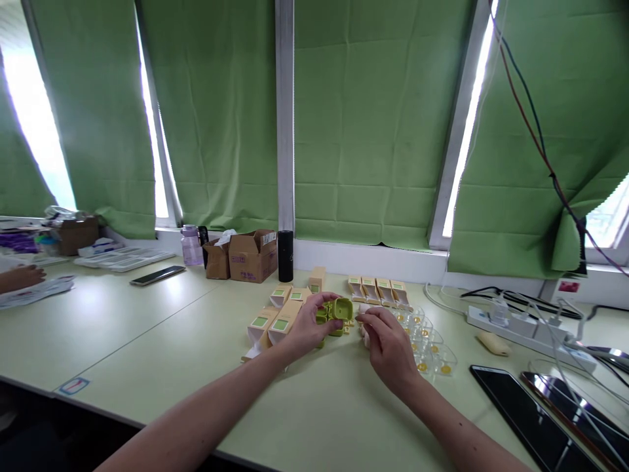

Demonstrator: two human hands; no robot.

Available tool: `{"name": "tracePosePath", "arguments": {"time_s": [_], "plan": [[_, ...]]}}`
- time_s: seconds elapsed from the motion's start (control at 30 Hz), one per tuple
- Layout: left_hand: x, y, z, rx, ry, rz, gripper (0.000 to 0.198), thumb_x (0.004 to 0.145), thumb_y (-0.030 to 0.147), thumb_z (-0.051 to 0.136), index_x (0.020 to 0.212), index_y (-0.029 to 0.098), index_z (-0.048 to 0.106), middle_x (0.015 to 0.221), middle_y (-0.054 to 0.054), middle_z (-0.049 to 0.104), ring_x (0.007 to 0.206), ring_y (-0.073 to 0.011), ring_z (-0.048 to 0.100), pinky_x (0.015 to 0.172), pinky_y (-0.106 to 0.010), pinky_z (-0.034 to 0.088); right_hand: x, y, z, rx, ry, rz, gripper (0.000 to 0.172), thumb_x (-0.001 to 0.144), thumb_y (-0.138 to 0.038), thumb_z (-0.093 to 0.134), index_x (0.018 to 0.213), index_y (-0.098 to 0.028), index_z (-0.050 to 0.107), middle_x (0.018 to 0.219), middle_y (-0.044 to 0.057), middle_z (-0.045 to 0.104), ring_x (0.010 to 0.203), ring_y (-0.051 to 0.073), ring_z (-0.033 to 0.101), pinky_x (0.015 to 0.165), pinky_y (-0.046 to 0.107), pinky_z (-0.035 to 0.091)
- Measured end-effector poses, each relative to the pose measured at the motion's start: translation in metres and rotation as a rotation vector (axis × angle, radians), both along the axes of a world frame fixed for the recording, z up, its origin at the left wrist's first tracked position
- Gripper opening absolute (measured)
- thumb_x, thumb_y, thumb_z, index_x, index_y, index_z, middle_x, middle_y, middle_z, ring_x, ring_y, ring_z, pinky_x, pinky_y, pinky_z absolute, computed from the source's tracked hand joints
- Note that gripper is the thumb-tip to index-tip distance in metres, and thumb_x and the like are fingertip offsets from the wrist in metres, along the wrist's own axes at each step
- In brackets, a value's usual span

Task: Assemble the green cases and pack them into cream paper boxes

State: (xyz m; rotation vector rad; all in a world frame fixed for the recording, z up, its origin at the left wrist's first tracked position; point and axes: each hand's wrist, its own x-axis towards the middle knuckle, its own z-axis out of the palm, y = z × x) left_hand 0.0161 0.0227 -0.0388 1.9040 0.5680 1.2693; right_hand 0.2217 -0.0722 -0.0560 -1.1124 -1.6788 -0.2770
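Observation:
My left hand [307, 331] is closed on a small olive-green square container [343, 309], tilted so that its hollow inside shows. Just right of it, my right hand [390, 344] has thumb and fingers pinched together; whatever lies between them is too small to make out. More green pieces and small yellow bits [347, 327] show below the container. Several clear plastic cups [445, 359] with yellow spots in them stand beyond and to the right of my right hand. Tan cardboard boxes [282, 324] with green squares lie next to my left hand, some with open ends.
Open tan boxes [379, 292] stand in a row at the back. A black bottle [285, 255], brown cartons [253, 257] and a purple bottle [191, 246] line the window side. At right lie a power strip [531, 334], cables and a dark tablet [525, 413]. Another person's hand [22, 278] shows far left.

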Motion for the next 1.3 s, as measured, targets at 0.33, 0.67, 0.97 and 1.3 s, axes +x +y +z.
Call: {"name": "tracePosePath", "arguments": {"time_s": [0.33,0.67,0.97,1.3], "plan": [[0.001,-0.008,0.002,0.065,0.117,0.080,0.051,0.074,0.021,0.088,0.122,0.023,0.073,0.126,-0.012,0.066,0.124,-0.0325,0.060,0.113,-0.054,0.047,-0.003,0.005,0.004,-0.302,0.708,0.318,0.041,0.092,-0.059,0.070,0.106,-0.021,0.077,0.093,0.008,0.075,0.068,0.019,0.066,0.061,0.034,0.059],[-0.002,-0.011,0.001,0.125,0.200,0.091,0.050,0.078,0.020,0.088,0.125,0.024,0.071,0.129,-0.011,0.058,0.126,-0.0298,0.059,0.113,-0.049,0.048,-0.005,0.001,0.017,-0.534,1.130,0.333,0.067,0.057,-0.078,0.090,0.075,-0.015,0.074,0.065,0.000,0.062,0.053,0.011,0.053,0.048,0.024,0.044],[-0.002,-0.011,-0.001,0.152,0.209,0.089,0.050,0.079,0.021,0.088,0.125,0.024,0.071,0.128,-0.011,0.058,0.127,-0.0302,0.058,0.111,-0.050,0.051,-0.005,0.000,0.019,-0.509,1.160,0.410,0.063,0.058,-0.073,0.092,0.075,-0.016,0.072,0.057,-0.003,0.057,0.047,0.009,0.049,0.044,0.022,0.040],[-0.002,-0.012,0.000,0.142,0.212,0.092,0.051,0.077,0.020,0.089,0.124,0.025,0.071,0.127,-0.010,0.056,0.129,-0.0317,0.058,0.112,-0.051,0.051,-0.010,-0.002,0.017,-0.387,0.965,0.497,0.052,0.068,-0.060,0.093,0.095,-0.019,0.074,0.076,0.005,0.073,0.066,0.019,0.068,0.053,0.030,0.059]]}}
